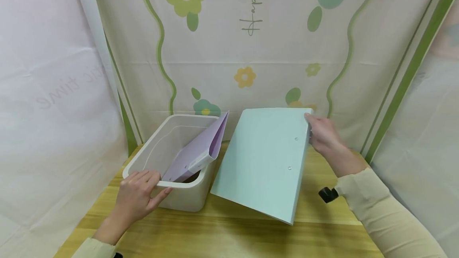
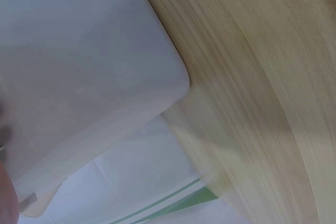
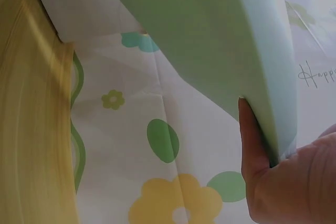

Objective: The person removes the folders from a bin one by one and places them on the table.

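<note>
My right hand [image 1: 322,132] grips a mint-green file folder [image 1: 263,162] by the upper part of its spine. The folder is tilted just right of a white plastic bin [image 1: 186,201], its spine toward my right arm. In the right wrist view a finger [image 3: 252,140] lies along the folder's underside. With curled fingers my left hand [image 1: 138,194] holds the bin's near rim, thumb outside. A purple folder [image 1: 197,150] leans in the bin, its upper end rising past the right rim. The left wrist view shows the bin's wall [image 2: 94,61] close up.
A wooden table [image 1: 229,236] carries the bin. Behind it hangs a pale curtain [image 1: 215,51] with flowers and lettering, and more fabric [image 1: 46,110] closes in the left and right sides. A small black object [image 1: 328,195] sits at my right sleeve.
</note>
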`<state>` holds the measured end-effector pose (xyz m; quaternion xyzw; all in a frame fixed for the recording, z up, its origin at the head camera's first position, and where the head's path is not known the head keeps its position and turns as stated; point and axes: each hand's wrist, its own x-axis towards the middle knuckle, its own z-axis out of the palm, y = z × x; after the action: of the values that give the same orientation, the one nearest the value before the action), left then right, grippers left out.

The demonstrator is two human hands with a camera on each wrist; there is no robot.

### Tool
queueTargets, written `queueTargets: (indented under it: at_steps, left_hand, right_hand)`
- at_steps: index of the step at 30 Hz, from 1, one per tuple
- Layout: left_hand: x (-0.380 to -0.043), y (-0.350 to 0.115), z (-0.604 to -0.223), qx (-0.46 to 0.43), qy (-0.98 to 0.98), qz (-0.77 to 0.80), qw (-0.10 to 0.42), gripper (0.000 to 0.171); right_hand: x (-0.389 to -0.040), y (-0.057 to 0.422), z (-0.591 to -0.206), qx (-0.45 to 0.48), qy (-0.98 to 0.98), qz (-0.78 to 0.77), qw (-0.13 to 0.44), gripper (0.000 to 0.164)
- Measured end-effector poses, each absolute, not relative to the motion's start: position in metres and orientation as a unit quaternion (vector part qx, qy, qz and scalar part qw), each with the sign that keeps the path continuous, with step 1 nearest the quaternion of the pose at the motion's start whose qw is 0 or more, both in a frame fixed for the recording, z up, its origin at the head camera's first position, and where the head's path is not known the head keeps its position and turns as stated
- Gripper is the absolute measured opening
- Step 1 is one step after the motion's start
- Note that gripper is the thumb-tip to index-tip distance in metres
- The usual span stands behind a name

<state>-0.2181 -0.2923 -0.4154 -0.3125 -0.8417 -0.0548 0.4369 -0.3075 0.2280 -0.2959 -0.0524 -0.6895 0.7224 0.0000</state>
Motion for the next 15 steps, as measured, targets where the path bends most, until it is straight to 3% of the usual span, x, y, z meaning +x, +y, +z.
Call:
queueTargets:
  at_steps: [15]
  left_hand:
    - [-0.2178, -0.2927, -0.4152, -0.313, -0.840, -0.056, 0.440, 0.057]
  right_hand:
    - [-0.3098, 0.2233, -0.2929, -0.043, -0.693, 0.719, -0.025, 0.063]
